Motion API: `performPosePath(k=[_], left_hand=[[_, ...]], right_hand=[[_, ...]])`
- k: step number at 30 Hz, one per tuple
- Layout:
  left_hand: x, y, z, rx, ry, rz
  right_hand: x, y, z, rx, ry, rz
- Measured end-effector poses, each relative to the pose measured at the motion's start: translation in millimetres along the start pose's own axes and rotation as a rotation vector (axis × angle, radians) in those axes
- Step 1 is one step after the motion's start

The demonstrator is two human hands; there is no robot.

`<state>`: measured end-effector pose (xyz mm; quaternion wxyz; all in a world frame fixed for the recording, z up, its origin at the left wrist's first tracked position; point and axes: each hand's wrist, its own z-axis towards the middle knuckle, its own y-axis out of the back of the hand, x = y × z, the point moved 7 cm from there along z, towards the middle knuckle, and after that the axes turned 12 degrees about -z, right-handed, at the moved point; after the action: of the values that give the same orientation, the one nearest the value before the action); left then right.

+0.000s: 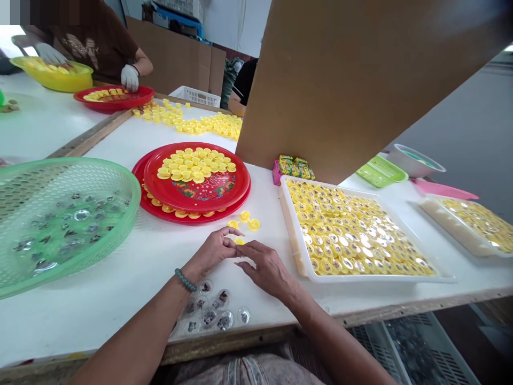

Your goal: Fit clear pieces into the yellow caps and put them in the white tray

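My left hand, with a beaded bracelet on its wrist, pinches a small round yellow plastic cap between thumb and index finger. The fingers partly hide the cap. My right hand meets it from the other side. Its fingers are stretched out with the tips at the cap, and its thumb stands apart below. A few loose yellow caps lie just beyond my hands. Clear round domes with small dark figures on them are spread on the table below my left wrist.
Red trays of yellow caps are stacked ahead. At left stands a green basket of clear domes. A white tray of filled caps sits at right, beside a leaning cardboard sheet. Across the table, a person's gloved hand works at another red tray.
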<state>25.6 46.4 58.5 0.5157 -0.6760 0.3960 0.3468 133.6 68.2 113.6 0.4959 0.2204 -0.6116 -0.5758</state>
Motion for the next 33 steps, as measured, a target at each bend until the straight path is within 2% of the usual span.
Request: performPosePath(k=[2, 6, 8, 11, 19, 24, 26, 30, 33], left_hand=[[-3.2, 4.5, 3.3, -0.027, -0.061, 0.083], [-15.6, 17.1, 6.0, -0.195, -0.208, 0.441], [-17.9, 17.3, 6.3, -0.227, -0.235, 0.606], [-15.9, 14.7, 7.1, -0.223, -0.245, 0.706], [-3.6, 21.0, 13.0, -0.214, -0.231, 0.554], [0.5, 24.2, 14.9, -0.241, -0.221, 0.459], [1.6, 25.5, 15.1, -0.269, -0.212, 0.448], [2.1, 25.7, 14.9, -0.305, -0.201, 0.451], [1.9, 24.4, 14.2, -0.302, -0.198, 0.442]], right_hand=[[-6.5, -3.1, 1.2, -0.038, -0.071, -0.06], [-25.7, -13.2, 6.2, -0.099, -0.264, -0.2], [-29.9, -20.7, 10.7, -0.064, -0.298, -0.265], [-29.2, -30.0, 16.5, 0.015, -0.293, -0.33], [-23.5, -32.7, 27.2, 0.096, -0.188, -0.36], [-27.5, -34.0, 33.7, 0.19, -0.185, -0.367], [-26.5, -33.9, 31.3, 0.163, -0.203, -0.353], [-24.7, -32.7, 18.9, -0.01, -0.273, -0.262], [-25.7, -35.8, 11.7, -0.073, -0.305, -0.214]])
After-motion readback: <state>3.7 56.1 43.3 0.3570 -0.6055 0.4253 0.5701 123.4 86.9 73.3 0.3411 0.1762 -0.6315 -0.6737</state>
